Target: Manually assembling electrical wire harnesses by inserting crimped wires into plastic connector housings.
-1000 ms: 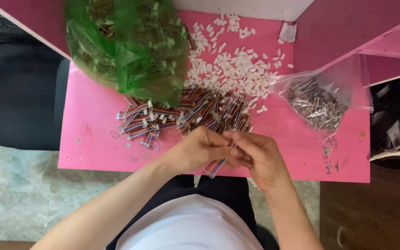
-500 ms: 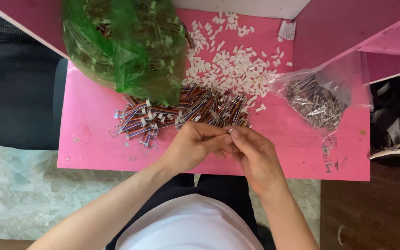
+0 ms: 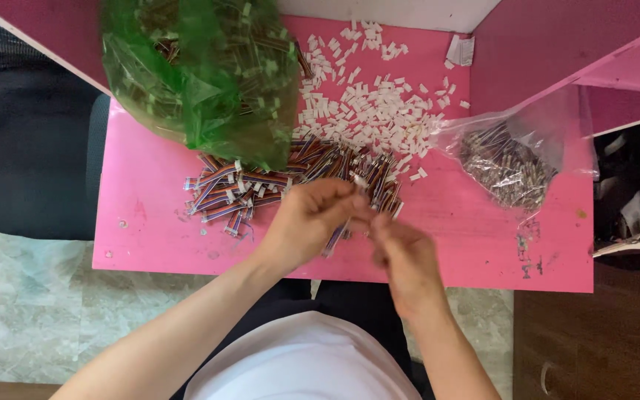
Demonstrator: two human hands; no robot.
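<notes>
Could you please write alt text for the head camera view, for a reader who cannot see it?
Seen from above, a person's left hand pinches a short multicoloured ribbon cable over a pink table, with the right hand beside it. Behind the hands lie a pile of ribbon cables, scattered white connectors, a green plastic bag and a clear plastic bag.

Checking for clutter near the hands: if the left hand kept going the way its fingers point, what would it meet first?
Probably the pile of striped ribbon cables just beyond the left hand; depth is unclear.
</notes>
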